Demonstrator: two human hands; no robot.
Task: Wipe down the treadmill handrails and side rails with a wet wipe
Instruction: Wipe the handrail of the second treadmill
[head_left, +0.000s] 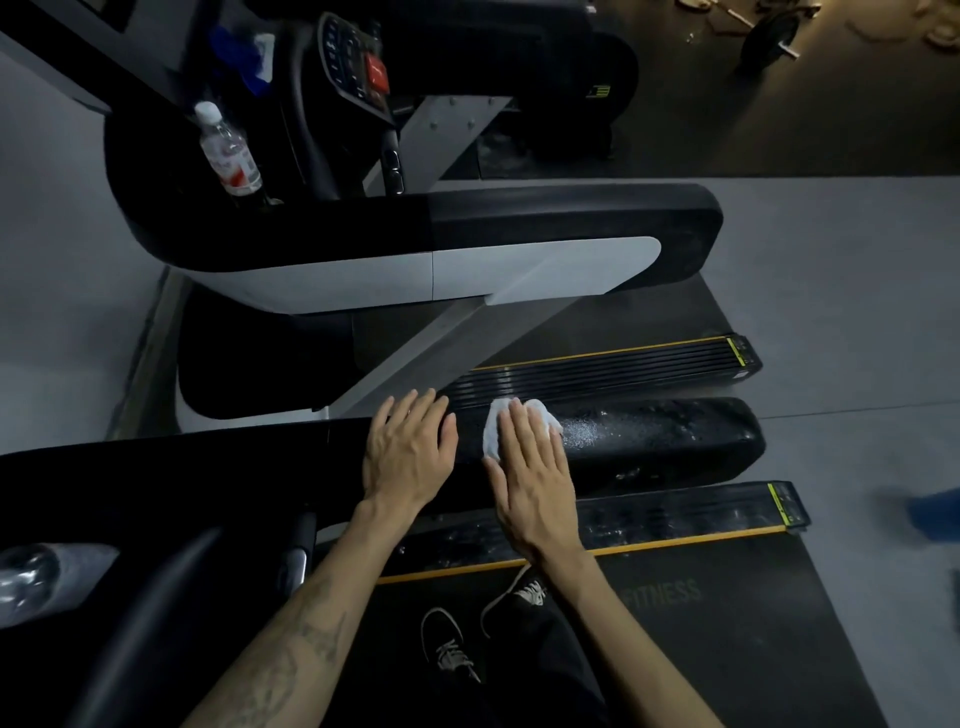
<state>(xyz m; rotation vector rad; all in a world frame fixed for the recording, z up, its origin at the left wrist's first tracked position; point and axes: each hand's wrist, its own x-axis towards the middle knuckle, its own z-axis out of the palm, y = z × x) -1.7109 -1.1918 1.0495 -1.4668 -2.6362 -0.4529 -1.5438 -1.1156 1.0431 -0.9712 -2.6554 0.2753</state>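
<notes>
Right hand (530, 483) flat, pressing wet wipe (492, 439) on black handrail (675, 441) (wet shine to right). Left hand (410, 457) beside it, flat too, both grips released.

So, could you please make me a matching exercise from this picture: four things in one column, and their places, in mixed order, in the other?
Things:
1. wet wipe
2. water bottle
3. left hand
4. shoes

Places:
a. on the treadmill belt
b. flat on the black handrail, holding nothing
c. pressed under the right hand
d. standing on the far treadmill

Pairs: 1-c, 2-d, 3-b, 4-a
</notes>
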